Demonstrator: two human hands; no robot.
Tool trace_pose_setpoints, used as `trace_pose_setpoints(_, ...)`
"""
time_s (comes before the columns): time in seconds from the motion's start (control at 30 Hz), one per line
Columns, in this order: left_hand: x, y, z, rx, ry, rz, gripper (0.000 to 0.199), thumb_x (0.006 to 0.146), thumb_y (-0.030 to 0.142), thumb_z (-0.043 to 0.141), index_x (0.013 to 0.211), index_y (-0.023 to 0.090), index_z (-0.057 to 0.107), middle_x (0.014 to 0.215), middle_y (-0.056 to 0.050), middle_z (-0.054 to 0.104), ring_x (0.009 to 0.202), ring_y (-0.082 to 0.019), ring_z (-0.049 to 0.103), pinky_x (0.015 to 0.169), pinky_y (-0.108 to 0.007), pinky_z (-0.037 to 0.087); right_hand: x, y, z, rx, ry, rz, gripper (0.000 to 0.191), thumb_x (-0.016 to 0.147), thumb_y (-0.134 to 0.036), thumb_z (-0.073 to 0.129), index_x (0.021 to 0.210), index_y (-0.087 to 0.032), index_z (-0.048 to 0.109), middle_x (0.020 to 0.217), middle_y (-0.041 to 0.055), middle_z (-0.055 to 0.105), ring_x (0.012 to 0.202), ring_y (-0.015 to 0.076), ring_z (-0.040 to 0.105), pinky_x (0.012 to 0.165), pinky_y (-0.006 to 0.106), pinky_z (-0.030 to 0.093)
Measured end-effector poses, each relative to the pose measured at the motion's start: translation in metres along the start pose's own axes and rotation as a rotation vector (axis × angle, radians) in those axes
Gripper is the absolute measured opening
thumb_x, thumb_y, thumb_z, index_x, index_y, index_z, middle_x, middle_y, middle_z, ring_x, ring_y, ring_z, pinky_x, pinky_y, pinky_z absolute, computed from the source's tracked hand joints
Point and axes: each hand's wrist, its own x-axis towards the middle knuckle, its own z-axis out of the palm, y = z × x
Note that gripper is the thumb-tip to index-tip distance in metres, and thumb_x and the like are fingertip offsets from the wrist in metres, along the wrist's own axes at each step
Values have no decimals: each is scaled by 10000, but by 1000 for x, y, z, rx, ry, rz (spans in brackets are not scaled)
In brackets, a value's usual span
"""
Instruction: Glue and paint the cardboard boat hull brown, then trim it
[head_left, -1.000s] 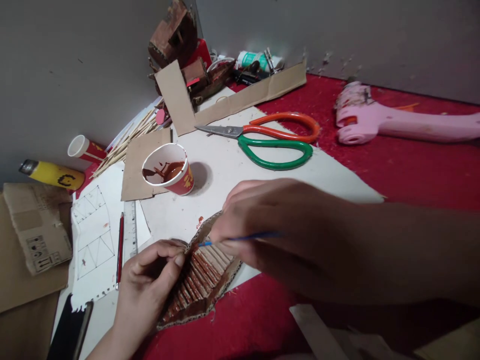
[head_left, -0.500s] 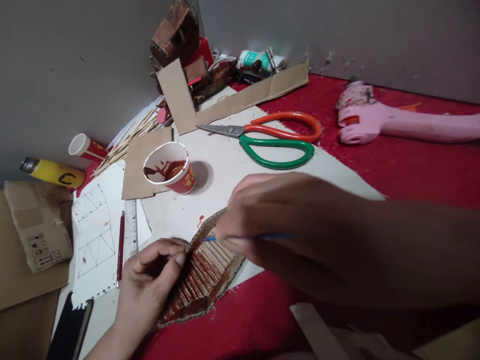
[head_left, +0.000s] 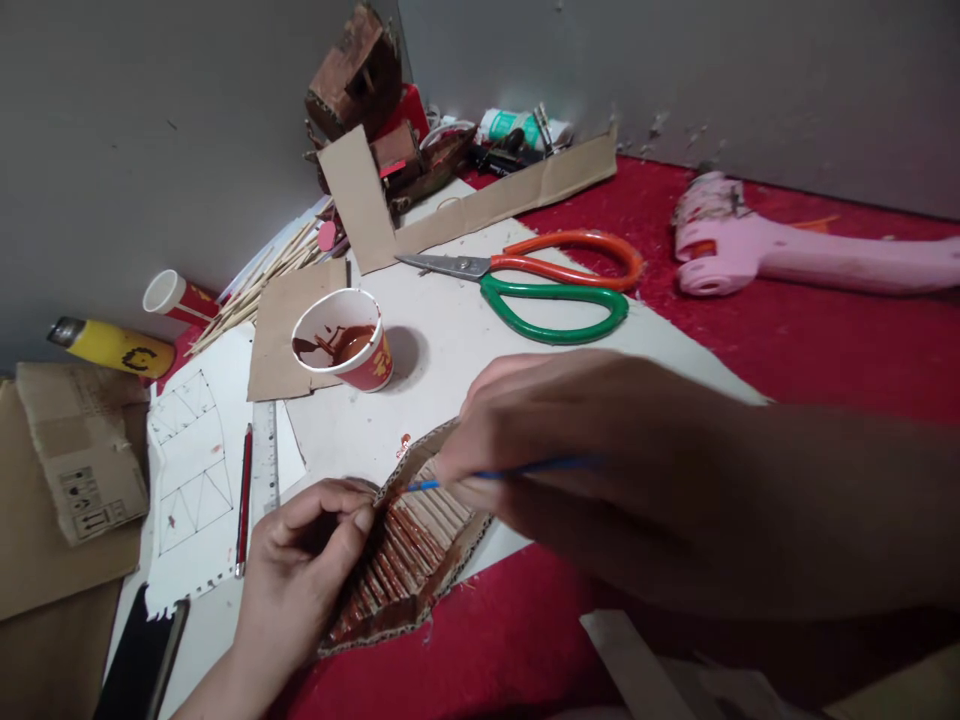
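Observation:
My left hand [head_left: 304, 565] pinches the upper left rim of a boat-shaped corrugated cardboard piece [head_left: 409, 545] between thumb and fingers. Its ribbed inside is coated reddish brown at the lower left, while the ribs at the upper right are bare tan. My right hand [head_left: 517, 440] is closed round a thin blue paintbrush [head_left: 424, 486]. The brush tip meets the piece near its upper left rim, close to my left fingertips. Beyond the hands stands a paper cup [head_left: 373, 372] with brown paint in it. My right hand hides the far end of the piece.
Scissors [head_left: 540, 275] with orange and green handles lie behind my right hand. A pink handle-shaped tool [head_left: 810, 248] rests on the red surface at right. On the left are a ruler [head_left: 265, 460], a red pencil [head_left: 244, 500] and a drawing sheet [head_left: 191, 500]. Cardboard strips [head_left: 517, 190] lie farther back.
The brush tip has shifted slightly left and down along the inner rim, with my right hand still holding the brush. My left hand keeps its pinch. The whole view has shifted slightly.

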Motion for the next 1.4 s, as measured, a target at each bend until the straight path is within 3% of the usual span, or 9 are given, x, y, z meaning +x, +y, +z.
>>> trace_pose_setpoints(0.17, -2, -2, 0, -27, 0, 13, 93, 842, 260, 712, 766, 207, 729, 852, -21, 748, 811, -151, 668, 760, -225, 522, -3, -11, -14, -41, 405, 103, 110, 947, -192, 557, 971, -263, 639, 894, -21, 726, 756, 142, 670, 664, 256, 504)
trace_pose_setpoints(0.23, -2, -3, 1, -26, -1, 5, 115, 843, 275, 701, 759, 198, 724, 829, -27, 743, 786, -155, 656, 736, -235, 515, 2, -14, -19, -137, 577, 140, 110, 947, -214, 565, 922, -280, 649, 931, -26, 727, 816, 154, 681, 750, 275, 509)
trace_pose_setpoints(0.3, -2, -4, 2, -20, 9, 10, 135, 837, 289, 694, 749, 189, 717, 797, -32, 734, 759, -159, 643, 715, -246, 507, 14, -16, -24, -217, 646, 137, 118, 947, -238, 568, 874, -263, 657, 922, -19, 723, 836, 159, 681, 784, 286, 495)
trace_pose_setpoints(0.47, -2, -4, 3, -10, 8, 28, 179, 829, 320, 664, 726, 178, 700, 741, -39, 716, 707, -166, 615, 669, -262, 486, 61, -10, -28, -277, 424, 30, 118, 914, -188, 570, 889, -168, 684, 835, 20, 724, 749, 153, 653, 692, 271, 464)
trace_pose_setpoints(0.63, -2, -5, 4, -5, 3, 12, 206, 834, 354, 648, 747, 178, 707, 748, -44, 715, 702, -170, 602, 661, -269, 473, 102, 2, -20, -388, 67, 197, 164, 899, -123, 549, 900, -136, 713, 796, 48, 713, 679, 145, 591, 662, 266, 405)
trace_pose_setpoints(0.77, -2, -6, 5, -5, 2, 15, 200, 829, 350, 640, 739, 182, 703, 749, -45, 712, 710, -173, 601, 674, -278, 470, 115, 7, -13, -438, -40, 239, 166, 890, -142, 561, 857, -121, 722, 693, 45, 653, 600, 137, 504, 579, 266, 328)
trace_pose_setpoints(0.93, -1, -7, 5, -11, 2, 12, 198, 830, 351, 635, 730, 190, 694, 740, -42, 703, 711, -173, 593, 669, -278, 464, 112, 11, -14, -364, -5, 206, 166, 895, -116, 548, 864, -127, 711, 757, 34, 682, 647, 121, 550, 622, 245, 377)
trace_pose_setpoints(1.23, -1, -7, 5, -16, -14, 0, 242, 830, 400, 627, 729, 186, 677, 736, -47, 688, 697, -176, 577, 660, -284, 448, 85, 21, -23, 39, 430, 159, 109, 878, -231, 580, 801, -176, 633, 715, 9, 653, 665, 148, 605, 638, 291, 470)
trace_pose_setpoints(1.4, -2, -10, 5, -16, -15, -2, 234, 838, 394, 625, 736, 191, 678, 739, -43, 688, 691, -172, 575, 653, -280, 448, 73, 21, -18, 144, 488, 188, 81, 851, -239, 610, 787, -191, 625, 709, 6, 677, 658, 143, 627, 633, 286, 508)
